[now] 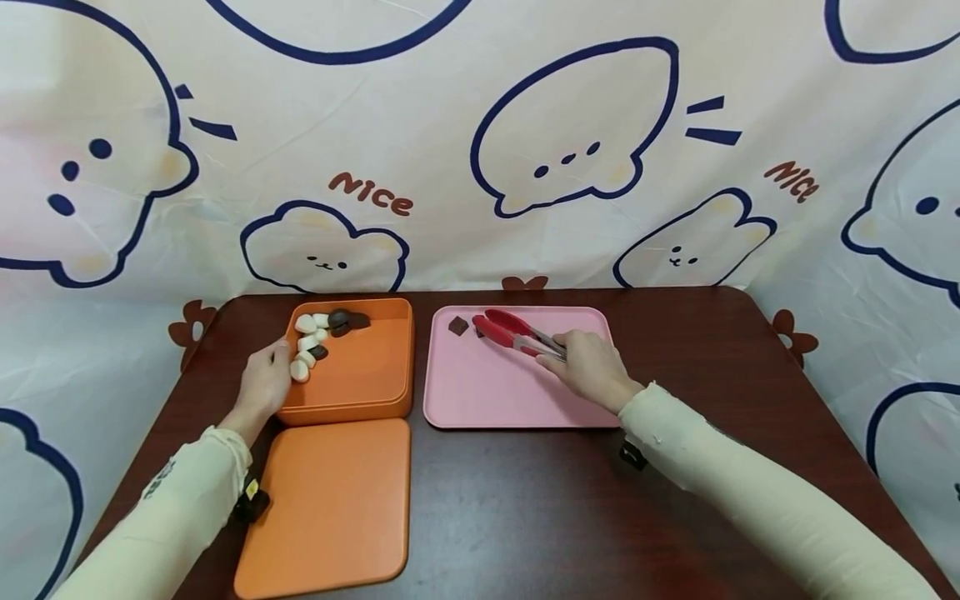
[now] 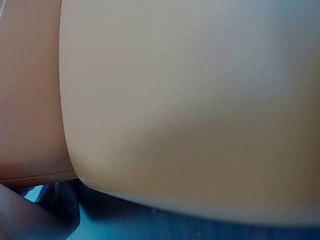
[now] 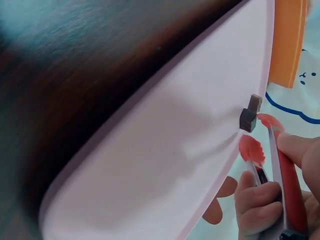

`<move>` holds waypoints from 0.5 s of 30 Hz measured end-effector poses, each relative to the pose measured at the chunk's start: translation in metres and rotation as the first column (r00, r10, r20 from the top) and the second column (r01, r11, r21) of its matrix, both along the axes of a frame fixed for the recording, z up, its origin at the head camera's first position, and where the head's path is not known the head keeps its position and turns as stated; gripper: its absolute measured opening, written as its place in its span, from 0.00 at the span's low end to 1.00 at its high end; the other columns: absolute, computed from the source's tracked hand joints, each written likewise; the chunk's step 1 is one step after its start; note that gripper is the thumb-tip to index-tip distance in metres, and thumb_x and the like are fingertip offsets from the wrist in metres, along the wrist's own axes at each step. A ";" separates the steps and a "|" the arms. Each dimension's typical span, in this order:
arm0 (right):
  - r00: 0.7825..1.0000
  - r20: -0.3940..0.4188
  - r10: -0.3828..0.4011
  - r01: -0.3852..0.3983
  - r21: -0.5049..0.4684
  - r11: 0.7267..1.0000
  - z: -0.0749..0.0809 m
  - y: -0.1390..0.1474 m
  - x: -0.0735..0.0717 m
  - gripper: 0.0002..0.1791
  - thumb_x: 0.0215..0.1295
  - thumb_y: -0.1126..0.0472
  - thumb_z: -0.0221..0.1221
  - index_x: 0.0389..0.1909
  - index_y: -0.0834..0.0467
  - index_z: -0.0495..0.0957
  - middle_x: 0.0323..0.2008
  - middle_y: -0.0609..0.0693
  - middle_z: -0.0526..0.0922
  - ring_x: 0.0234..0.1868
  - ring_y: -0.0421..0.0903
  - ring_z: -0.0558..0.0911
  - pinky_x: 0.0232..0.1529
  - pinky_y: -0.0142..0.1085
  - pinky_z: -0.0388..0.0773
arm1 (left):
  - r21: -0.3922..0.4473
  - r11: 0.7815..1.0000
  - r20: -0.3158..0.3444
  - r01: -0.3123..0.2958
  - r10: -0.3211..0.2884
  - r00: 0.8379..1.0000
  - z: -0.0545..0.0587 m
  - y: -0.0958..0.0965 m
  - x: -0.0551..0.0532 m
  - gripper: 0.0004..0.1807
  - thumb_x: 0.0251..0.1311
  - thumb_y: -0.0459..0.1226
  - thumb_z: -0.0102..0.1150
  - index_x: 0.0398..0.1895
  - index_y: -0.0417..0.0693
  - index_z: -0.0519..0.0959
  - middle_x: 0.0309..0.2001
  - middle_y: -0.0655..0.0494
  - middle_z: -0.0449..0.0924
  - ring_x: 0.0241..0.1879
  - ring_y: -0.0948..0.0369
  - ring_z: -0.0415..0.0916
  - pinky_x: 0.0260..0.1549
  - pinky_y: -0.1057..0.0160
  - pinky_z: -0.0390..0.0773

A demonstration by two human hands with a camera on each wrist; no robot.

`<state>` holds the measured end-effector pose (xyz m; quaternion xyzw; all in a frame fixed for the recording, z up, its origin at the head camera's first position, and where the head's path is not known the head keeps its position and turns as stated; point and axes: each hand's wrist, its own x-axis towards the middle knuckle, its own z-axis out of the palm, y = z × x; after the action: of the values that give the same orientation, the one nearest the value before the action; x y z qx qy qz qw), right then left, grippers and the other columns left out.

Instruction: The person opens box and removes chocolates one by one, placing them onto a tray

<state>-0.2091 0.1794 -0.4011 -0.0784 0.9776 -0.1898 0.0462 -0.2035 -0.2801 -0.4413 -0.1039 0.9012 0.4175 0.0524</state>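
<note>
My right hand (image 1: 592, 367) holds a pair of metal tongs (image 1: 536, 343) with red tips over the pink tray (image 1: 487, 392). Two small dark brown cubes (image 1: 458, 326) lie near the tray's far left; one is partly hidden by the tongs. In the right wrist view the parted tips stand right by the nearer cube (image 3: 247, 121). At the left wall of an orange box (image 1: 367, 367), my left hand (image 1: 264, 379) grips the rim. Several white rounded pieces (image 1: 306, 325) and a few dark brown pieces (image 1: 340, 320) sit along the box's left and far side.
A flat orange lid (image 1: 330, 508) lies on the dark wooden table (image 1: 525, 517) in front of the box. Behind the table hangs a white cloth (image 1: 442, 242) with printed cartoon figures. The pink tray stands just right of the box.
</note>
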 end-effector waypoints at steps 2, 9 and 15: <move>1.000 -0.004 0.003 -0.003 0.003 1.000 0.002 -0.002 -0.001 0.18 0.65 0.46 0.66 0.41 0.57 0.86 0.16 0.48 0.75 0.20 0.45 0.71 0.17 0.32 0.63 | 0.000 1.000 0.000 -0.003 0.003 1.000 0.000 0.000 0.000 0.36 0.80 0.53 0.15 0.81 0.40 0.46 0.80 0.34 0.45 0.78 0.34 0.44 0.74 0.33 0.53; 0.998 0.048 0.034 -0.033 -0.022 0.999 0.010 -0.011 -0.005 0.17 0.66 0.47 0.66 0.34 0.59 0.87 0.14 0.46 0.72 0.18 0.43 0.69 0.20 0.31 0.61 | -0.004 1.000 0.012 -0.008 0.008 1.000 -0.001 -0.004 0.002 0.36 0.80 0.53 0.14 0.81 0.41 0.46 0.80 0.34 0.45 0.78 0.34 0.44 0.73 0.32 0.53; 0.997 0.049 0.060 -0.059 -0.018 0.998 0.016 -0.016 -0.008 0.16 0.66 0.49 0.66 0.33 0.59 0.87 0.15 0.46 0.74 0.20 0.43 0.70 0.22 0.31 0.64 | 0.001 1.000 0.003 -0.022 0.022 1.000 -0.003 -0.004 0.004 0.37 0.80 0.53 0.14 0.80 0.40 0.52 0.79 0.33 0.47 0.78 0.34 0.47 0.72 0.32 0.56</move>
<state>-0.2168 0.1638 -0.3848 -0.1033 0.9717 -0.1985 0.0753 -0.1996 -0.2842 -0.4441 -0.1144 0.8997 0.4183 0.0494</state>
